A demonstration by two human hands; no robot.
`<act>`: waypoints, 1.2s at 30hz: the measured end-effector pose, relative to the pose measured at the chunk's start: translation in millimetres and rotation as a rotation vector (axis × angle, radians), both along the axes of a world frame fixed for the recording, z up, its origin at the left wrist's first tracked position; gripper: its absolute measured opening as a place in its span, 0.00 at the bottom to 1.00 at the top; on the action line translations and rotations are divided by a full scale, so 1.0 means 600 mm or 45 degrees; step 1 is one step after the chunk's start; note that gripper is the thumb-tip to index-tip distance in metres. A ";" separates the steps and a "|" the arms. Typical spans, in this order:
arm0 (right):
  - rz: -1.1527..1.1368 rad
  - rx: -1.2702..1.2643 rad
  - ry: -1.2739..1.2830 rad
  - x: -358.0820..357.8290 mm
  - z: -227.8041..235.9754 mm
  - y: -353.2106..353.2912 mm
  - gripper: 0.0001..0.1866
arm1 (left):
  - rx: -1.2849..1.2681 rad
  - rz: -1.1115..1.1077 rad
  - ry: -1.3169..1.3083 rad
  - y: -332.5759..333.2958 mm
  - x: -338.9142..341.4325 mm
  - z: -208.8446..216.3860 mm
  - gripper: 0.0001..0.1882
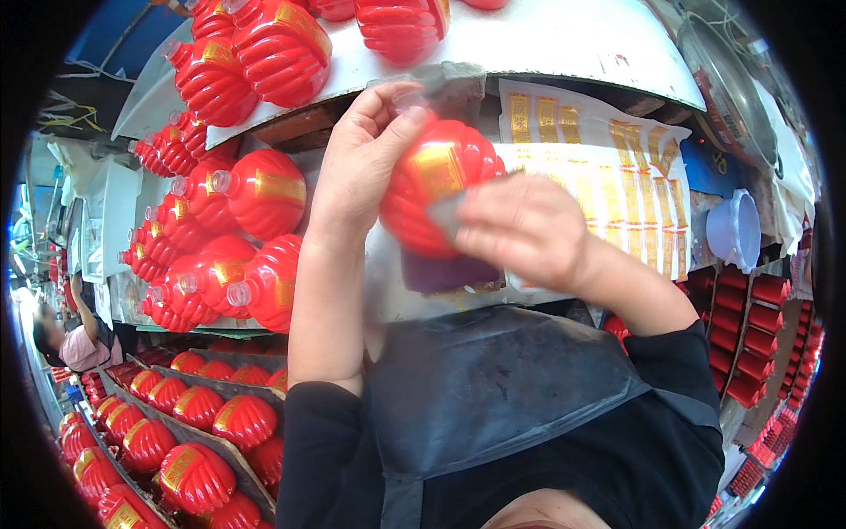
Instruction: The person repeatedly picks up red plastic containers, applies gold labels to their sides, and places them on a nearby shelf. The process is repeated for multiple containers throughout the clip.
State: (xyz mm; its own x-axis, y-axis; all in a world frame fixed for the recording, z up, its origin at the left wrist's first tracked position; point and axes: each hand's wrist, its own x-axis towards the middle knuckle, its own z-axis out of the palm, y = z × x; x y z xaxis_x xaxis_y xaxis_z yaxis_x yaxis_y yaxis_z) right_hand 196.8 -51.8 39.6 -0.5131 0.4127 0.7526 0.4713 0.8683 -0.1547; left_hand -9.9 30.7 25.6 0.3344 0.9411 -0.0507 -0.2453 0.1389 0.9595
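In front of my chest is a red ribbed plastic lantern globe (445,176) with a gold label on its side. My left hand (374,132) is closed on its clear neck, thumb and fingers pinching it. A small grey flat pad (448,215) is held in my right hand (527,225), its edge against the globe below the label. The right hand is slightly blurred. Beneath the globe shows a dark purple pad (449,271) on the table. Right of the globe lies a white sheet (595,181) with rows of gold labels.
Labelled red globes (269,194) crowd the table's left side; more stand on the white board (546,44) across the back. Racks of globes (196,476) fill the lower left. A pale basin (733,231) and stacked red pieces (749,339) are at right. Another person (84,339) is far left.
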 end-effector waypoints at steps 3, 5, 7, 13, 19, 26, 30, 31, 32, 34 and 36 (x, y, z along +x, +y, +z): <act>-0.017 -0.103 0.040 -0.013 0.007 -0.004 0.15 | -0.052 0.035 -0.119 0.002 0.001 -0.003 0.15; -0.249 -0.151 -0.001 -0.008 0.019 0.012 0.17 | -0.048 0.052 -0.160 -0.003 0.003 -0.001 0.14; -0.493 -0.400 0.353 -0.009 0.022 0.040 0.13 | -0.043 0.086 -0.159 -0.015 0.004 0.005 0.14; -0.408 -0.503 0.281 -0.008 0.032 0.019 0.14 | 0.118 0.211 0.014 -0.054 0.016 0.023 0.14; -0.457 -0.728 0.627 0.026 0.023 -0.003 0.14 | 0.291 0.219 0.133 -0.083 0.032 0.036 0.13; -0.780 -0.814 0.724 0.161 -0.027 -0.054 0.18 | 0.528 0.095 0.243 -0.072 0.099 0.100 0.13; -0.688 -1.113 1.322 0.304 -0.051 -0.182 0.16 | 0.861 0.215 0.095 0.014 0.178 0.137 0.14; -0.699 -1.135 1.493 0.335 -0.058 -0.230 0.15 | 0.967 0.188 0.006 0.042 0.198 0.145 0.14; -0.798 -1.150 1.564 0.369 -0.064 -0.279 0.14 | 0.902 0.211 -0.017 0.069 0.220 0.150 0.15; -0.929 -1.075 1.670 0.422 -0.080 -0.378 0.13 | 0.890 0.231 -0.045 0.119 0.258 0.157 0.15; -1.310 -1.029 1.712 0.468 -0.097 -0.471 0.14 | 0.909 0.243 -0.021 0.169 0.293 0.162 0.15</act>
State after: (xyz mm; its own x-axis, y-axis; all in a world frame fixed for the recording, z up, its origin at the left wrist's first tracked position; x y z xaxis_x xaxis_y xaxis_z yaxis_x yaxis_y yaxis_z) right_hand 477.3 -334.1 -18.5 0.8264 0.5504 -0.1191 -0.0755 -0.1014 -0.9920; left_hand 166.1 131.8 123.0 0.1567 0.7851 0.5991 -0.2180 -0.5642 0.7964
